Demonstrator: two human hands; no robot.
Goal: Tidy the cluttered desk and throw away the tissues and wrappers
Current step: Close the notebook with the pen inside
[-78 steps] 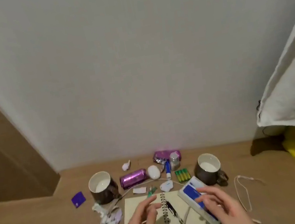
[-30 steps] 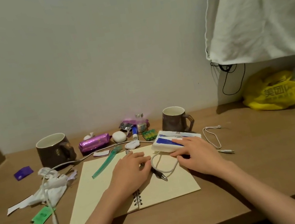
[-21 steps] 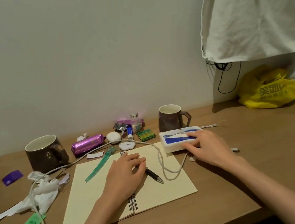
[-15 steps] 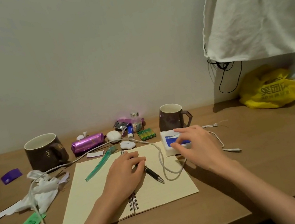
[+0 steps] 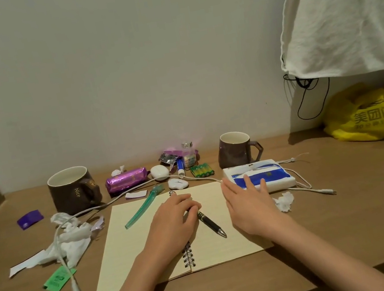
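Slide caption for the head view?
Left hand on pen over open notebook, right hand at tissue pack, amid clutter.

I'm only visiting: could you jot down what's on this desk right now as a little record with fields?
Left hand: rests on the open notebook, fingers over the black pen's top end; grip unclear
Right hand: flat, fingertips on the tissue pack
Rubbish on the left: crumpled tissues, green wrapper
Rubbish on the right: tissue wad in front of the tissue pack
Mugs: left mug and right mug, both upright
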